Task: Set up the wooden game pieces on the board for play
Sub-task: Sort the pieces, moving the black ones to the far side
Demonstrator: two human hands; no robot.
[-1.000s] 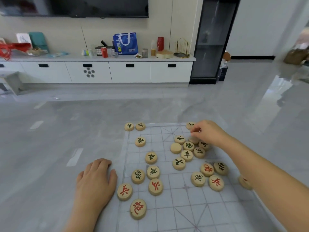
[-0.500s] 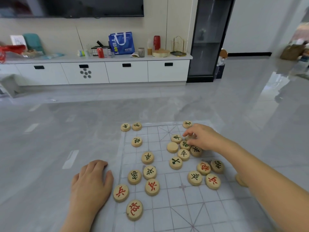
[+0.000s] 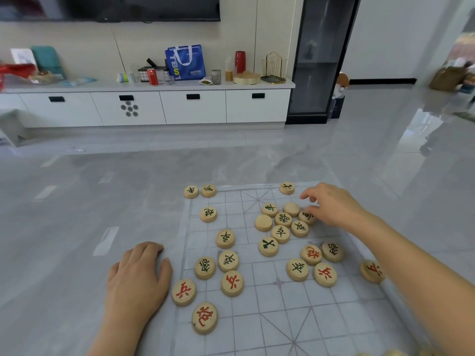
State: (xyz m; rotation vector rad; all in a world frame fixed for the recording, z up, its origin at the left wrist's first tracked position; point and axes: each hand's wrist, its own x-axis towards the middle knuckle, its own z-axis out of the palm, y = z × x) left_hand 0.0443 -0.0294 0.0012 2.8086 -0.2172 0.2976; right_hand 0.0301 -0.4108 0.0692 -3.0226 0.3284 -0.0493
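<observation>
A translucent gridded board (image 3: 282, 304) lies on the grey floor with several round wooden pieces scattered on it, marked in green or red. A tight cluster of pieces (image 3: 282, 219) sits at the upper right. My right hand (image 3: 334, 209) hovers at the cluster's right edge, fingers loosely bent, thumb touching a green-marked piece (image 3: 307, 216), nothing held. My left hand (image 3: 138, 276) rests flat on the floor just left of the board, beside a red-marked piece (image 3: 183, 292). Three pieces (image 3: 208, 190) stand along the far edge.
One red-marked piece (image 3: 372, 271) lies off the board's right side, partly behind my right forearm. A low white cabinet (image 3: 192, 106) with a blue bag (image 3: 185, 61) lines the far wall, next to a dark glass cabinet (image 3: 318, 60).
My right hand slid a little to the right off the cluster, uncovering a blank-faced piece. My left hand has stayed in place.
</observation>
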